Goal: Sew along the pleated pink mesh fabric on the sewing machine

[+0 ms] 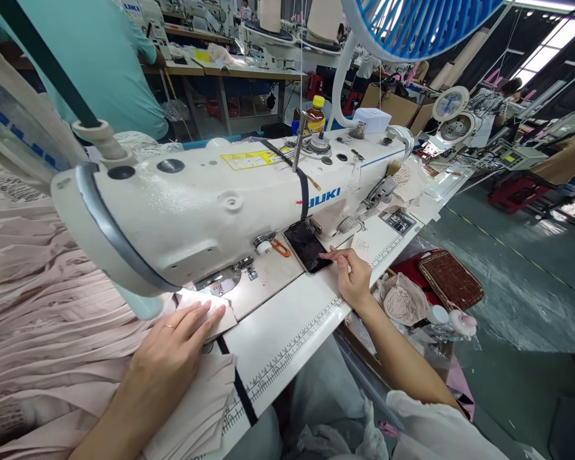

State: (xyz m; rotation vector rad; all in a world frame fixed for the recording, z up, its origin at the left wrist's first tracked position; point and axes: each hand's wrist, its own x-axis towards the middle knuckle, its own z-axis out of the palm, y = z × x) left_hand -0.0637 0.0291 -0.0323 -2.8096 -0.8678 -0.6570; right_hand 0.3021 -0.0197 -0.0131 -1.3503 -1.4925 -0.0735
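Observation:
My left hand (175,348) lies flat, fingers stretched out, on pale pink pleated fabric (52,306) just in front of the needle area of a white JUKI sewing machine (211,198). My right hand (352,275) reaches to a dark smartphone (307,245) lying on the machine bed. Its forefinger and thumb are drawn together and touch the phone's right edge. An orange-handled thread snip (280,248) lies to the left of the phone.
A person in a teal shirt (100,57) stands behind the machine at the left. A blue fan (412,25) hangs overhead. A brown bottle (315,116) stands behind the machine. A wicker mat (450,280) and bags lie low at the right.

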